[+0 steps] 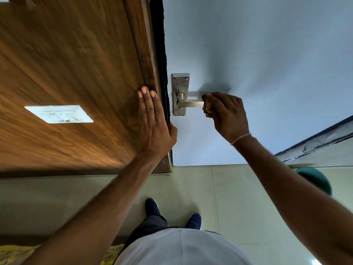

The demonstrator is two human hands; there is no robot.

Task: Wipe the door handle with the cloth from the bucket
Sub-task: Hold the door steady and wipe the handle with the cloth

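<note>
A steel lever door handle [188, 103] on a steel backplate [180, 83] is fixed to the pale blue door [257, 54]. My right hand [226, 114] is closed around the free end of the lever, hiding that end. A small brownish patch shows under its fingers; I cannot tell whether it is cloth. My left hand [153, 121] lies flat against the wooden panel [76, 64] beside the door edge, fingers straight and thumb hooked round the edge, holding nothing. A teal bucket [315, 178] stands on the floor at the right, partly behind my right forearm; its contents are hidden.
A white switch plate [59, 114] sits on the wooden panel to the left. A dark gap [162, 54] runs between panel and door. Pale floor tiles [219, 188] lie below, with my two dark blue shoes [152, 207] close to the door. Yellow fabric [15, 253] shows bottom left.
</note>
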